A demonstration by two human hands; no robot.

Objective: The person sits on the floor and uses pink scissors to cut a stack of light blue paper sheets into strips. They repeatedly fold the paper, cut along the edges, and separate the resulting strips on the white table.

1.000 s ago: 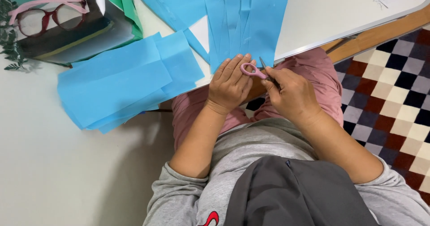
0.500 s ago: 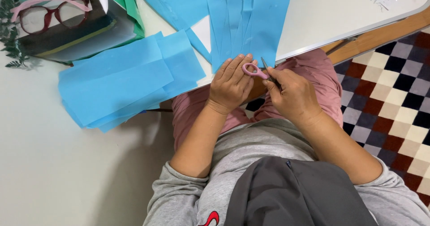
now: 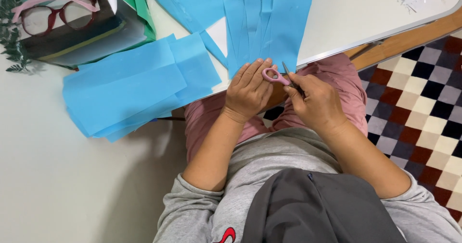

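White tabletop (image 3: 62, 185) fills the left and far part of the view, with a checkered floor (image 3: 423, 113) showing at the right past the table's edge. Long strips of blue tissue paper (image 3: 262, 21) hang over the near edge toward the person's lap, and a second, folded stack of blue paper (image 3: 130, 86) lies to their left. Far left, a dark box (image 3: 72, 38) carries a pair of pink-framed glasses (image 3: 50, 14), with a green sprig (image 3: 12, 40) beside it.

Compared with half a second ago, very little has shifted: both hands sit at the same spot by the lower ends of the strips, so the work at the paper's edge appears to be continuing rather than finished. The left hand (image 3: 248, 91) is curled, its fingers resting against the strip ends and the scissors' handle. The right hand (image 3: 315, 101) grasps the small pink-handled scissors (image 3: 279, 77), whose thin blades point away toward the paper; whether the blades are apart or together is too small to tell
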